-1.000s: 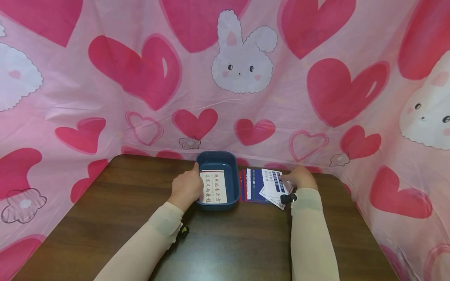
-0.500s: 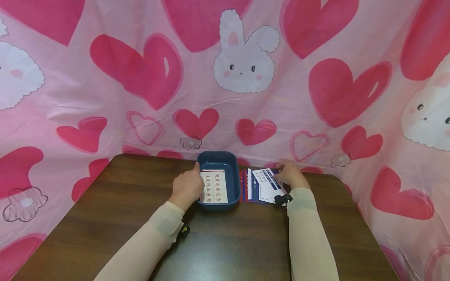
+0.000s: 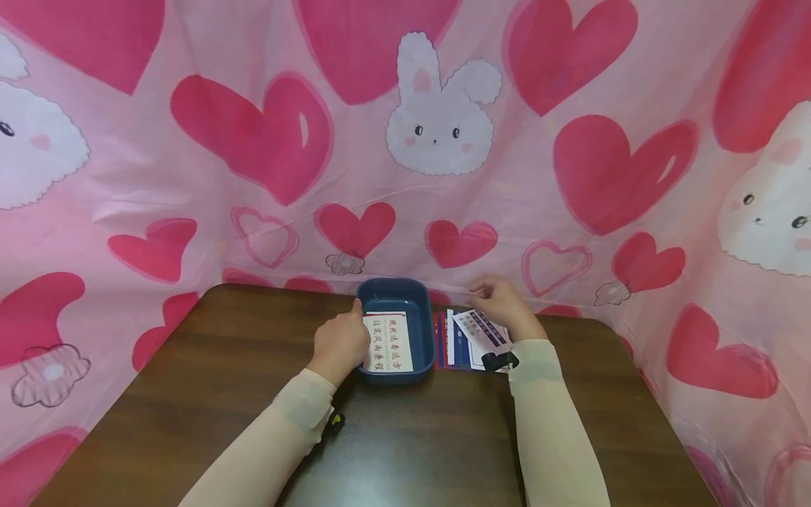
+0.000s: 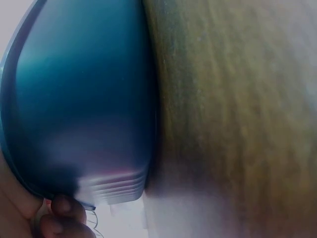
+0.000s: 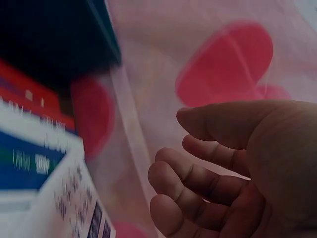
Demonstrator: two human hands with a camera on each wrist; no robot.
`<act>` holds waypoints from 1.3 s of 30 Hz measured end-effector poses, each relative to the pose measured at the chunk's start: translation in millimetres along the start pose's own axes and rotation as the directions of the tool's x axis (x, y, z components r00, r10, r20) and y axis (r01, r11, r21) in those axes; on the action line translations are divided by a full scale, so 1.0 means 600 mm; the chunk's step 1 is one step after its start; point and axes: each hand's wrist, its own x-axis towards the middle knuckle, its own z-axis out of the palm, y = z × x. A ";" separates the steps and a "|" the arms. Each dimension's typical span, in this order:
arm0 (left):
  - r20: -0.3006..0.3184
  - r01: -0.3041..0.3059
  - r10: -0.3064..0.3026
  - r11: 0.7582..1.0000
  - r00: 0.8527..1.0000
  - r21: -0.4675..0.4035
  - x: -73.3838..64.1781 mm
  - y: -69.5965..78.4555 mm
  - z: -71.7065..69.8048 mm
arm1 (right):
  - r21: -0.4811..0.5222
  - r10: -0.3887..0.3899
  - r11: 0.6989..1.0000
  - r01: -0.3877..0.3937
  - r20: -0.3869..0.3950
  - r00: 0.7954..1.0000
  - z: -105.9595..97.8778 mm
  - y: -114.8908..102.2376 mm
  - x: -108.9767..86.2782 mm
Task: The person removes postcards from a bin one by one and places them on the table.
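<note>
A dark blue rectangular tray (image 3: 394, 287) stands at the back middle of the table, with cream cards (image 3: 388, 343) bearing dark characters inside. My left hand (image 3: 342, 341) holds its left rim; the left wrist view shows fingertips (image 4: 67, 212) bent at the edge of the tray's wall (image 4: 84, 99). Right of the tray lies a spread of overlapping red, white and blue cards (image 3: 460, 345), topped by a slanted white card (image 3: 479, 328) with dark blue text blocks. My right hand (image 3: 503, 310) hovers beyond that top card, its fingers loosely bent, thumb apart, nothing between them (image 5: 213, 173).
The brown wooden table (image 3: 405, 443) reaches back to a pink cloth (image 3: 437, 193) printed with hearts and rabbits, hanging close behind the tray and cards. A dark wrist-worn camera (image 3: 499, 360) overlaps the near end of the cards in the head view.
My right hand has let go of the white card and moved left and away toward the cloth. That card has shifted left and turned over the spread. My left hand stays at the tray.
</note>
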 end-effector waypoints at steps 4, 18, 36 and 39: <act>0.004 0.002 -0.002 1.000 1.000 -0.014 -0.001 -0.001 0.004 | 0.048 -0.051 0.998 0.049 0.053 0.997 0.018 -0.045 -0.009; 0.002 -0.010 0.010 1.000 1.000 -0.009 -0.001 -0.007 0.000 | 0.019 -0.095 0.995 0.093 0.308 0.947 0.108 -0.199 0.038; -0.028 -0.031 0.030 0.999 0.999 -0.015 -0.001 -0.007 -0.001 | -0.474 0.116 0.880 0.040 0.295 0.949 0.217 -0.231 0.048; -0.027 -0.033 0.032 0.999 0.999 -0.021 -0.001 -0.007 0.000 | -0.477 0.093 0.876 0.066 0.302 0.949 0.218 -0.230 0.045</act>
